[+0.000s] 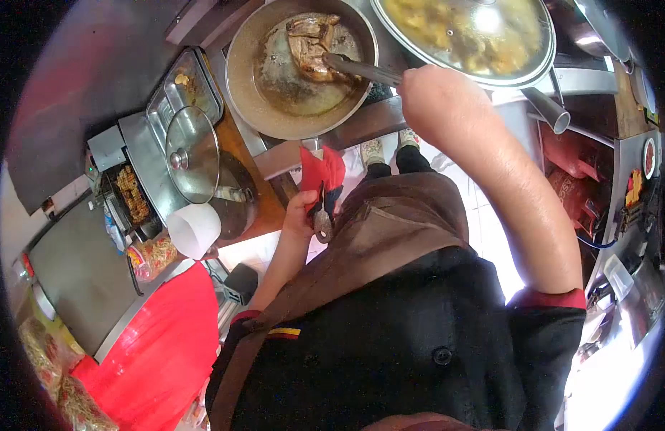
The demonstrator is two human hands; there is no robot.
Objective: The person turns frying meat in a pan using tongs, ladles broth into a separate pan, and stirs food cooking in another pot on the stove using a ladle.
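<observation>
A deep pan (pixel 245 79) with a speckled tan inside holds shallow, bubbling oil. Browned pieces of meat (pixel 308 44) lie in it toward the far side. My right hand (pixel 434 93) is closed around dark metal tongs (pixel 368 72), whose tips touch the meat. Near the pan's front, my left hand (pixel 299 213) is closed around the pan's handle (pixel 322 224). A red cloth (pixel 320 169) is wrapped over the handle between that hand and the pan.
A large pan of food under a glass lid (pixel 447 72) stands to the right. On the left are a metal tray (pixel 210 82), another glass lid (pixel 192 154), a white container (pixel 194 230) and a fryer basket (pixel 135 197) with fried food. A pot handle (pixel 555 115) juts out at right.
</observation>
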